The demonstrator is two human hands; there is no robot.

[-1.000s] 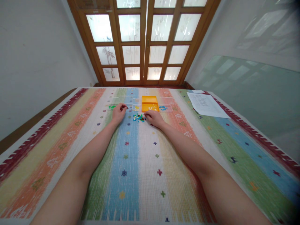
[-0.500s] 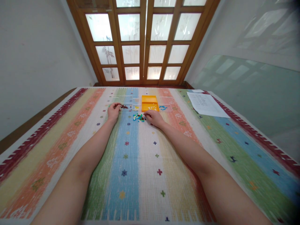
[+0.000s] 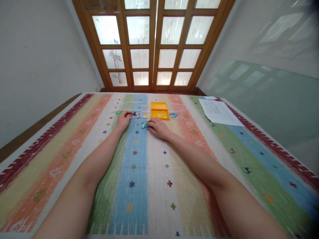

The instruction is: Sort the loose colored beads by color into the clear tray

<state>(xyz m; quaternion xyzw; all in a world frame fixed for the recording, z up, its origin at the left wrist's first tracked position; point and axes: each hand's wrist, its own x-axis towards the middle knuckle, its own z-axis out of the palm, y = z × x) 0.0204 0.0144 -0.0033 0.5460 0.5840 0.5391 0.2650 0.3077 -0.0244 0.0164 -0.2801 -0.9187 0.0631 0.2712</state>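
My left hand is at the far part of the table, thumb and fingertips drawn together beside small dark-red pieces in a clear box. Whatever is between those fingers is too small to make out. Over a mixed pile of small pieces, mostly blue, green and yellow, lies my right hand. Its fingers are bent down on the pile and hide much of it; whether they pinch a piece is unclear. An open yellow box with small white pieces stands just beyond this hand.
Small green pieces lie left of my left hand. Yellow pieces sit left of the yellow box, and blue pieces lie in a clear box to its right. Printed paper rests at the right on the striped tablecloth.
My left hand has shifted slightly right, and the green pieces beside it now show. My right hand has moved left over the mixed pile, covering more of it.
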